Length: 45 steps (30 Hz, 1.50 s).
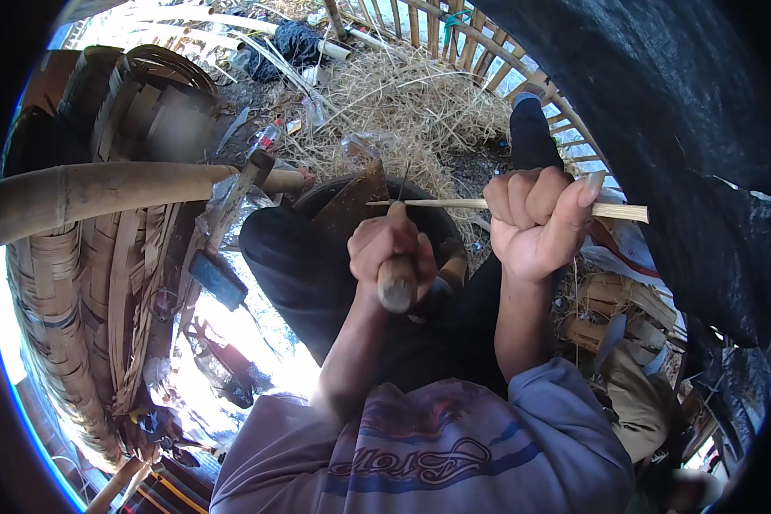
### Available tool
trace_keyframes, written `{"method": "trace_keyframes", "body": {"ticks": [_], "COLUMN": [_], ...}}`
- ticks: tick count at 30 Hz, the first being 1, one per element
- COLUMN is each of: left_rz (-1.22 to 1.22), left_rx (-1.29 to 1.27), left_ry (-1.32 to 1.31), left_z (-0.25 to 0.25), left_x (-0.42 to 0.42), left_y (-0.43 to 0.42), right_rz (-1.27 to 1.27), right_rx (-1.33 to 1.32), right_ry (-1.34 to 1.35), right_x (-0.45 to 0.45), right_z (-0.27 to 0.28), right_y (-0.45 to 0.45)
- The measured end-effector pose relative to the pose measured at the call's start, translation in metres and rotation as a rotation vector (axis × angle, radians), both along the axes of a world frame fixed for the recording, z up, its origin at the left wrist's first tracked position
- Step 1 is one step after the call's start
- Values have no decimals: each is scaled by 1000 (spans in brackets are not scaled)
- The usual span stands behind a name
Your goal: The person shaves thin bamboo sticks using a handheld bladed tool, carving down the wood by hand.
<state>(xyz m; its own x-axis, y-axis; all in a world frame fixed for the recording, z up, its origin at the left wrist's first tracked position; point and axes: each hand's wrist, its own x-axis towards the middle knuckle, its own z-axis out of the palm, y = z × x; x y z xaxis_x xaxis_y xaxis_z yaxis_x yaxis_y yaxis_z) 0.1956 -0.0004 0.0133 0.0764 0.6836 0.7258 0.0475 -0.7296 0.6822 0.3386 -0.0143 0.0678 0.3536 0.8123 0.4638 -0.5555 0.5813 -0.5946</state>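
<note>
My left hand [392, 248] is closed round the thick wooden handle [397, 289] of a knife. Its thin blade [405, 182] points away from me, seen nearly edge-on. My right hand [538, 218] grips a pale bamboo stick [621, 211] that lies crosswise, with the thumb raised along it. The stick's narrow pointed end reaches left across the blade, just beyond my left fist; whether they touch I cannot tell. Under that tip, over my bent leg, lies a brown, worn flat piece [351, 204].
A thick bamboo pole [111, 193] runs in from the left, in front of woven bamboo rolls [64, 325]. A pile of straw [411, 98] lies ahead, near a slatted bamboo fence [480, 51]. Dark plastic sheeting [660, 128] hangs at the right.
</note>
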Motion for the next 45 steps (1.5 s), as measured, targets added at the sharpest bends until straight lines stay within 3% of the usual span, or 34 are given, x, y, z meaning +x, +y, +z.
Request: {"method": "trace_keyframes", "body": {"ticks": [2,5,6,7,9,11,13,14,17,19,22,27,29,33,35,36,39,40,42,45], "left_rz": [-107,-60,-21,-17,-229,-215,21,17,-91,-205,-370,-362,-246,-377,-343,-315,51,115,17,128], "left_rx": [-174,-233,-187,-201,-130,-106,-370,-397,-539,-345,-278,-259,-267,-310,-371,-426,-455,-388,-462,-588], "left_ry": [123,96,-120,-119,-239,-256,-4,-7,-152,-342,-558,-525,-573,-623,-500,-572,-122,185,98,23], "left_z": [-31,-18,-9,5,28,-12,-55,-52,-30,0,50,71,88,105,95,94,39,36,-4,-8], "left_x": [-15,-18,-9,-5,0,0,-10,-17,-19,-17,-21,-37,-46,-61,-57,-44,-35,-33,-28,-35], "left_y": [7,6,1,-2,-7,2,17,26,24,18,9,-1,-4,-3,-2,-4,1,6,15,30], "right_rz": [-18,-22,-9,-11,-13,-6,24,19,0,15,14,5,-3,29,55,57,73,60,47,41], "right_rx": [-10,22,29,20,3,-33,-25,9,30,55,38,30,17,16,22,27,32,24,23,53], "right_ry": [23,-1,0,-12,-38,22,41,48,11,-25,4,-112,-131,-180,-227,-228,-211,-221,-229,-271], "right_x": [-2,2,3,2,2,2,6,7,10,7,1,-15,-15,-10,-11,-11,-13,-14,-16,-16], "right_z": [1,-4,-6,-6,-5,-4,-6,-6,-7,-6,-1,17,16,17,19,20,19,20,21,22], "right_y": [0,-4,-4,-4,-4,-1,-4,-8,-12,-8,-6,-8,-9,-7,-5,-4,-7,-7,-6,-5]}}
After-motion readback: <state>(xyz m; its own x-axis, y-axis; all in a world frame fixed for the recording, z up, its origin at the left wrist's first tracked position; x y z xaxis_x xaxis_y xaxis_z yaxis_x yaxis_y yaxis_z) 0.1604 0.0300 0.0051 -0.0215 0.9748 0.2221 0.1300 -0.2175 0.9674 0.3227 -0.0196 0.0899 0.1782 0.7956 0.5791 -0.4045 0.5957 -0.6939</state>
